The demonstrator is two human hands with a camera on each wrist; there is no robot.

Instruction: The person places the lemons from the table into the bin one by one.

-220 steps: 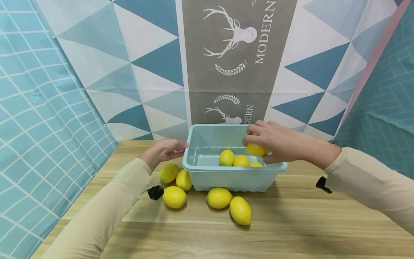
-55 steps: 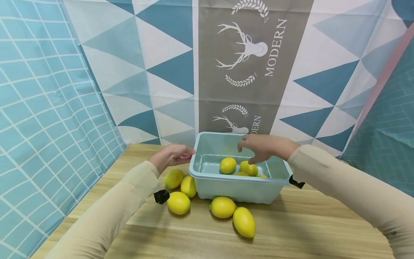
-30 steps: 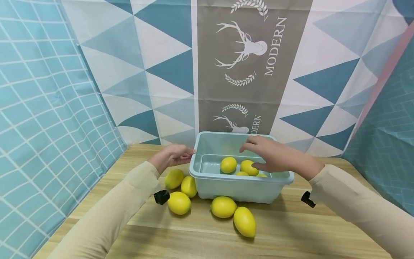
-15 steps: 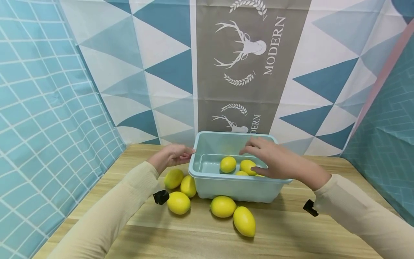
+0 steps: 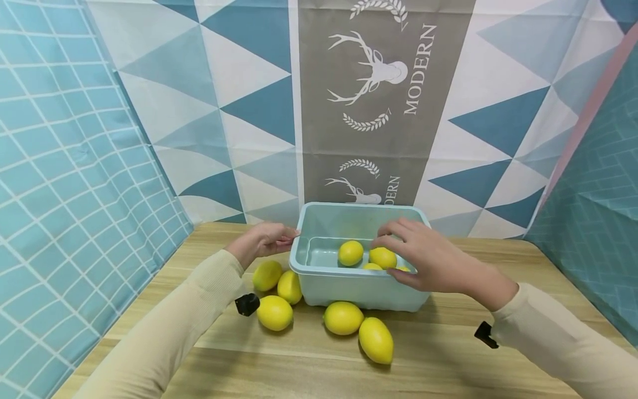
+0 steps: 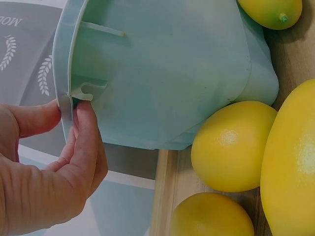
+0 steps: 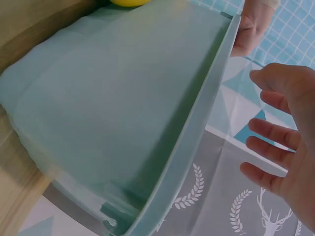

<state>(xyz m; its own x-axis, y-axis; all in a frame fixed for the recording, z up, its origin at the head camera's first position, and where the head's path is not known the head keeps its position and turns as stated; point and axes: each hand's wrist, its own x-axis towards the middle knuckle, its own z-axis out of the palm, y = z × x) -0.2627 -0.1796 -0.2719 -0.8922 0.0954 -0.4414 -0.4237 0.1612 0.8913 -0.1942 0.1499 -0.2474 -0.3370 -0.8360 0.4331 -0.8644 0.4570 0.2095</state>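
Observation:
A pale blue-green plastic bin [image 5: 359, 288] stands on the wooden table, with several lemons in it; one lemon [image 5: 351, 252] lies left of another lemon [image 5: 382, 258], and others are partly hidden by the front wall. My left hand [image 5: 266, 239] pinches the bin's left rim between thumb and fingers, as the left wrist view shows close up on the hand [image 6: 59, 162]. Over the bin's right front rim is my right hand [image 5: 423, 255], its fingers spread and slightly bent. Nothing is between the fingers of that hand [image 7: 290, 132] in the right wrist view.
Outside the bin, a lemon [image 5: 267, 275], a second lemon [image 5: 289, 287] and a third lemon [image 5: 275, 313] cluster at its left. Before its front wall lie a lemon [image 5: 343, 318] and another lemon [image 5: 376, 340]. Patterned cloth [image 5: 249, 111] hangs close behind the bin.
The right hand held a lemon over the bin in the oldest frame and has let it go there. Since then it has drawn slightly right and towards the front rim. The left hand stays on the rim.

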